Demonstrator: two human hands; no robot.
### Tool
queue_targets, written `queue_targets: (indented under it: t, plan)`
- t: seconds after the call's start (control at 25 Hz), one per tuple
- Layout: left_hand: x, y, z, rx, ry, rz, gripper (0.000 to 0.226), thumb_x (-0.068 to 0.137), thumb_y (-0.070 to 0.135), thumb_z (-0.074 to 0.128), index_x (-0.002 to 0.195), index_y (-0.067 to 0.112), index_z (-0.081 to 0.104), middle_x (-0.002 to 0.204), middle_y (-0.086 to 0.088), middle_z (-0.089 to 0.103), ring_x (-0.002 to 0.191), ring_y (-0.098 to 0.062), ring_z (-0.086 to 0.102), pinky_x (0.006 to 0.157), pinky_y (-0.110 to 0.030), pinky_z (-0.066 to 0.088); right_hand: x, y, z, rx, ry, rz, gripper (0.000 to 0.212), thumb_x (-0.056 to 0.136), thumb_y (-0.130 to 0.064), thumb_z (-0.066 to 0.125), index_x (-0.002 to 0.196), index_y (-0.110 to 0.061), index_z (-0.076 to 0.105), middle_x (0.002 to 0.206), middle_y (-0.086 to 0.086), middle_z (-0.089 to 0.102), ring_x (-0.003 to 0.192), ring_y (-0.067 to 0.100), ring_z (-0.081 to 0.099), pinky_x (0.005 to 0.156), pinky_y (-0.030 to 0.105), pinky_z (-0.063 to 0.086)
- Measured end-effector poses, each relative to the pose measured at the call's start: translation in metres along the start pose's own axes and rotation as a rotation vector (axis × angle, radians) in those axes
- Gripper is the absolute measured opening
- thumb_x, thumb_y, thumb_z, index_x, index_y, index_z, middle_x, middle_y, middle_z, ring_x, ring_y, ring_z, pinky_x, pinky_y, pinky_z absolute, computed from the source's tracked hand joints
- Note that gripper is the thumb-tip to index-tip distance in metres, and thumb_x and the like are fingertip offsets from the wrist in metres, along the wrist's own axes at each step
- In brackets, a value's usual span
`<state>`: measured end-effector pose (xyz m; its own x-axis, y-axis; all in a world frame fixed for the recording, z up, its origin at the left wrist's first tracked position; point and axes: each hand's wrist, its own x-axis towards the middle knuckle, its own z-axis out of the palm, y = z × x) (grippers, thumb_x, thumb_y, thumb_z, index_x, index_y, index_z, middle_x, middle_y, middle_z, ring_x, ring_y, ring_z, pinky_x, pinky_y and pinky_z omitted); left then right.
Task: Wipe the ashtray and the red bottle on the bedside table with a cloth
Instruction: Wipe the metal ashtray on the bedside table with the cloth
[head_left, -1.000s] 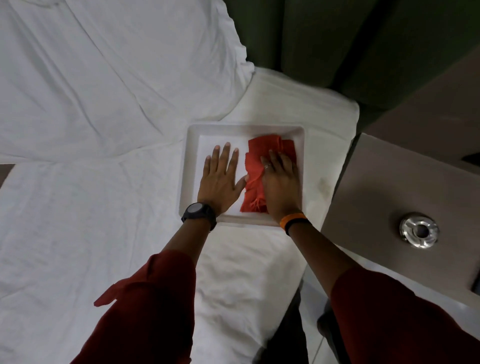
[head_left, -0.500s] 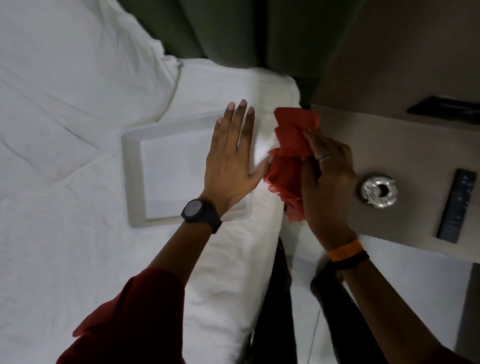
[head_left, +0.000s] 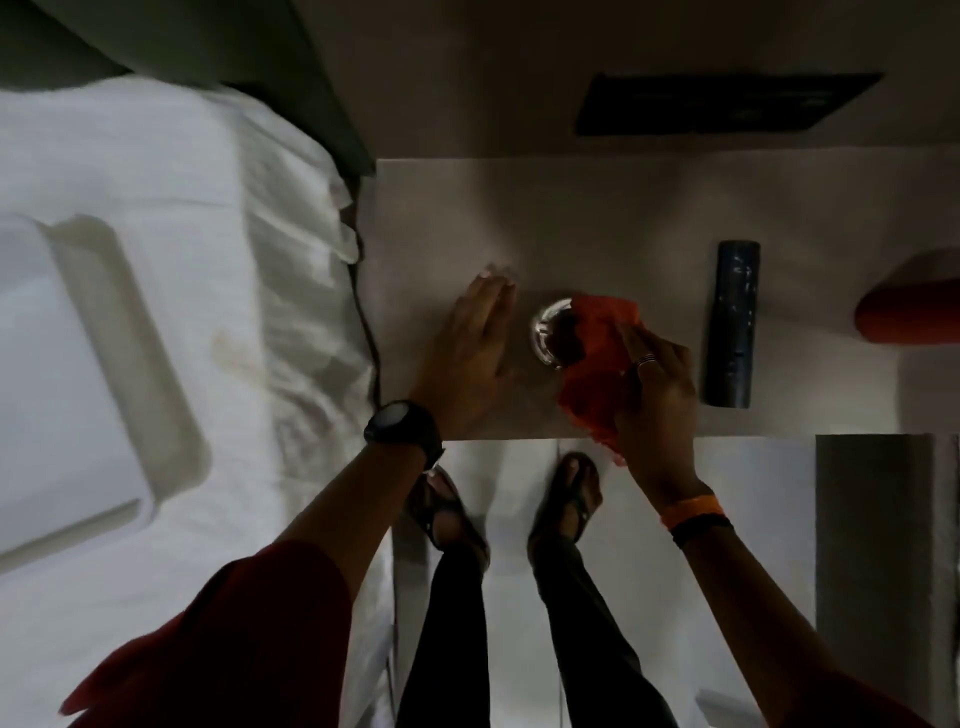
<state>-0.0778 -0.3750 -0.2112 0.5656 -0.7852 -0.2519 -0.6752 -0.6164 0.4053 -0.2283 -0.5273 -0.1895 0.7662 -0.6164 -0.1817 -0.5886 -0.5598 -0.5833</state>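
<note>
A round shiny metal ashtray (head_left: 549, 332) sits near the middle of the grey bedside table (head_left: 597, 218). My right hand (head_left: 655, 387) grips a crumpled red cloth (head_left: 602, 358), and the cloth covers the ashtray's right side. My left hand (head_left: 470, 358) lies flat with fingers together on the table just left of the ashtray, holding nothing. The red bottle (head_left: 909, 306) lies at the table's right end, cut off by the frame edge.
A dark remote control (head_left: 731, 322) lies upright in the view, right of my right hand. A white tray (head_left: 130, 364) rests on the white bed (head_left: 260, 234) at the left. My sandalled feet (head_left: 519, 499) stand on the pale floor below the table's front edge.
My view swung from the bed to the bedside table. My right hand carried the cloth off the tray onto the ashtray. My left hand left the tray and now rests on the table.
</note>
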Motion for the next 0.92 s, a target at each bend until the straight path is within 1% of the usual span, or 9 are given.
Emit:
queue_targets:
  t: [0.12, 0.2, 0.28, 0.36, 0.44, 0.56, 0.76, 0.84, 0.92]
  plan:
    - [0.038, 0.002, 0.038, -0.034, -0.114, 0.086, 0.076, 0.089, 0.008, 0.062, 0.154, 0.0, 0.023, 0.164, -0.019, 0.021, 0.155, -0.033, 0.017, 0.128, -0.038, 0.016, 0.013, 0.04, 0.027, -0.013, -0.134, -0.084, 0.068, 0.089, -0.002, 0.067, 0.149, -0.005, 0.037, 0.155, 0.024, 0.036, 0.144, 0.045, 0.031, 0.118, 0.057, 0.034]
    - [0.057, 0.005, 0.053, -0.085, -0.168, 0.112, 0.078, 0.089, 0.013, 0.066, 0.154, 0.0, 0.024, 0.163, -0.019, 0.024, 0.153, -0.033, 0.023, 0.127, -0.038, 0.021, 0.019, 0.051, 0.049, -0.066, -0.219, -0.15, 0.064, 0.099, -0.018, 0.058, 0.154, -0.009, 0.026, 0.165, 0.017, 0.019, 0.154, 0.035, 0.013, 0.126, 0.051, 0.018]
    - [0.066, 0.008, 0.063, -0.164, -0.113, 0.09, 0.072, 0.089, 0.014, 0.067, 0.15, -0.003, 0.032, 0.159, -0.022, 0.033, 0.148, -0.036, 0.033, 0.124, -0.042, 0.03, 0.031, 0.054, 0.065, -0.098, -0.197, -0.186, 0.058, 0.104, -0.029, 0.042, 0.156, -0.014, 0.02, 0.167, 0.012, 0.012, 0.156, 0.028, 0.004, 0.128, 0.048, 0.011]
    - [0.069, 0.01, 0.069, -0.24, -0.015, 0.02, 0.073, 0.088, 0.018, 0.072, 0.147, -0.004, 0.037, 0.155, -0.022, 0.039, 0.144, -0.035, 0.038, 0.122, -0.04, 0.033, 0.046, 0.055, 0.073, -0.126, -0.152, -0.199, 0.057, 0.104, -0.032, 0.034, 0.157, -0.016, 0.02, 0.167, 0.011, 0.013, 0.156, 0.029, 0.006, 0.126, 0.053, 0.015]
    - [0.072, 0.008, 0.074, -0.294, 0.033, -0.017, 0.075, 0.085, 0.02, 0.076, 0.147, -0.001, 0.039, 0.153, -0.019, 0.042, 0.143, -0.031, 0.041, 0.12, -0.035, 0.035, 0.04, 0.062, 0.076, -0.131, -0.127, -0.196, 0.058, 0.102, -0.026, 0.042, 0.156, -0.015, 0.024, 0.166, 0.01, 0.018, 0.155, 0.03, 0.01, 0.125, 0.055, 0.019]
    - [0.072, 0.007, 0.072, -0.317, 0.024, -0.039, 0.078, 0.084, 0.019, 0.078, 0.15, 0.005, 0.038, 0.155, -0.013, 0.041, 0.145, -0.025, 0.039, 0.121, -0.034, 0.035, 0.01, 0.068, 0.076, -0.129, -0.128, -0.204, 0.062, 0.1, -0.015, 0.056, 0.155, -0.013, 0.028, 0.165, 0.009, 0.022, 0.155, 0.03, 0.014, 0.124, 0.055, 0.022]
    - [0.071, 0.005, 0.074, -0.309, 0.045, -0.018, 0.076, 0.083, 0.024, 0.08, 0.145, -0.001, 0.044, 0.151, -0.019, 0.045, 0.142, -0.031, 0.042, 0.119, -0.035, 0.037, 0.055, 0.059, 0.076, -0.146, -0.165, -0.218, 0.059, 0.099, -0.029, 0.039, 0.155, -0.014, 0.024, 0.165, 0.009, 0.022, 0.155, 0.031, 0.012, 0.124, 0.057, 0.021]
    - [0.073, 0.001, 0.073, -0.325, 0.047, -0.016, 0.077, 0.082, 0.023, 0.08, 0.147, 0.004, 0.043, 0.153, -0.014, 0.044, 0.142, -0.027, 0.042, 0.12, -0.035, 0.038, 0.032, 0.064, 0.077, -0.091, -0.155, -0.225, 0.059, 0.1, -0.032, 0.038, 0.154, -0.011, 0.028, 0.164, 0.011, 0.024, 0.154, 0.033, 0.014, 0.126, 0.052, 0.017]
    - [0.072, 0.001, 0.073, -0.349, 0.022, -0.012, 0.081, 0.08, 0.023, 0.082, 0.148, 0.006, 0.041, 0.154, -0.011, 0.043, 0.143, -0.025, 0.04, 0.12, -0.034, 0.036, 0.009, 0.067, 0.076, -0.063, -0.15, -0.199, 0.053, 0.103, -0.025, 0.04, 0.152, -0.008, 0.031, 0.163, 0.013, 0.027, 0.154, 0.032, 0.015, 0.126, 0.048, 0.016]
